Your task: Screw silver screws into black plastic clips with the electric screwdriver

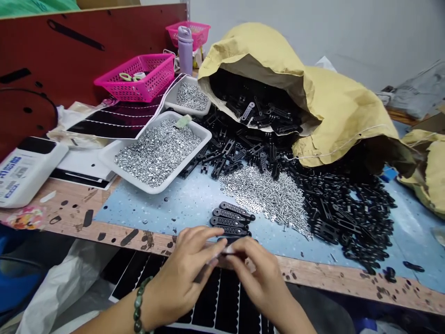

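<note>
At one table (347, 284), two hands (187, 266) (259, 266)

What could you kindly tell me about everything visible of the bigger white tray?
The bigger tray is white, shallow, rectangular with rounded corners, and looks like plastic. It sits open side up, heaped with small silvery pieces; a pale green scrap lies at its far end. It rests at least partly on the blue mat, with black parts close by its right side.
</note>
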`<move>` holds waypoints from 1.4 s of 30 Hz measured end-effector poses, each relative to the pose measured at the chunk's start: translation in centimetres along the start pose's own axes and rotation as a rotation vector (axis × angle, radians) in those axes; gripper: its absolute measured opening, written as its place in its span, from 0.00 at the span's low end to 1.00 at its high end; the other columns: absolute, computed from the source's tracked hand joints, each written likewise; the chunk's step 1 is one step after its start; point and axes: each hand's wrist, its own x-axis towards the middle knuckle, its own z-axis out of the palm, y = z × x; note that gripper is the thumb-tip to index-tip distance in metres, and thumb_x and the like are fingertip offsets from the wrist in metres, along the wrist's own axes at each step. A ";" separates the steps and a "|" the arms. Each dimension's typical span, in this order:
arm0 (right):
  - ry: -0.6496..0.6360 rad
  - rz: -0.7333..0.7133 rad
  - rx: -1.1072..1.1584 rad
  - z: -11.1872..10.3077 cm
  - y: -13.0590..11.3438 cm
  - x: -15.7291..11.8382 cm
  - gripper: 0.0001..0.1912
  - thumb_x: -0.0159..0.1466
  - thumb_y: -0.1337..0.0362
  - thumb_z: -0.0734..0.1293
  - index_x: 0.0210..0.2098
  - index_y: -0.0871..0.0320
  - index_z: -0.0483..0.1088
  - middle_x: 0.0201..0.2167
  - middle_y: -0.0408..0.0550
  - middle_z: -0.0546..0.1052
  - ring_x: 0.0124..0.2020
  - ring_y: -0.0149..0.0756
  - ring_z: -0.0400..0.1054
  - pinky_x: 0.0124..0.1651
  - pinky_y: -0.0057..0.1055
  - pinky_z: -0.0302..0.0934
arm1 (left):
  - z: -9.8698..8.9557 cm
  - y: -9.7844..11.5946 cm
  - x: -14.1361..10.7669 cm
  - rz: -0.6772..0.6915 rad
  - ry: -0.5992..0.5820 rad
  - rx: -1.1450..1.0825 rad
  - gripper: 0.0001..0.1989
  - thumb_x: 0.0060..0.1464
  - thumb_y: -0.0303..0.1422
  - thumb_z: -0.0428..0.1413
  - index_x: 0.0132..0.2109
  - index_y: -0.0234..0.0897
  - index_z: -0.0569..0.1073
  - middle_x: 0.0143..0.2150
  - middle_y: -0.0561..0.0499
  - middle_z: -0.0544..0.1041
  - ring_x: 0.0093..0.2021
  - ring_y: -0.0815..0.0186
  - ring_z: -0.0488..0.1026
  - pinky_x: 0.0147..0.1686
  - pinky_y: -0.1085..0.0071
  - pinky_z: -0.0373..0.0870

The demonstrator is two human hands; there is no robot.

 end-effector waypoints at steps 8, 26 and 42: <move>0.162 0.398 0.469 0.4 1.9 2.3 0.12 0.57 0.58 0.69 0.35 0.58 0.67 0.25 0.41 0.68 0.21 0.27 0.65 0.24 0.26 0.64 | 0.1 -1.7 0.1 -0.052 0.007 0.028 0.21 0.58 0.26 0.51 0.58 0.43 0.66 0.55 0.47 0.71 0.55 0.55 0.63 0.53 0.55 0.56; 0.277 0.462 0.577 0.2 2.5 2.8 0.12 0.55 0.60 0.71 0.32 0.58 0.65 0.23 0.37 0.67 0.19 0.24 0.65 0.21 0.22 0.61 | -1.1 -2.9 0.3 0.096 -0.170 -0.207 0.23 0.49 0.16 0.48 0.51 0.37 0.71 0.59 0.44 0.68 0.62 0.54 0.59 0.60 0.53 0.56; 0.250 0.543 0.366 1.2 3.1 3.5 0.11 0.56 0.59 0.67 0.35 0.56 0.62 0.25 0.39 0.68 0.21 0.27 0.66 0.22 0.24 0.62 | 0.5 -2.5 1.5 0.291 -0.115 0.285 0.18 0.54 0.16 0.40 0.45 0.31 0.70 0.55 0.42 0.71 0.57 0.57 0.66 0.47 0.59 0.71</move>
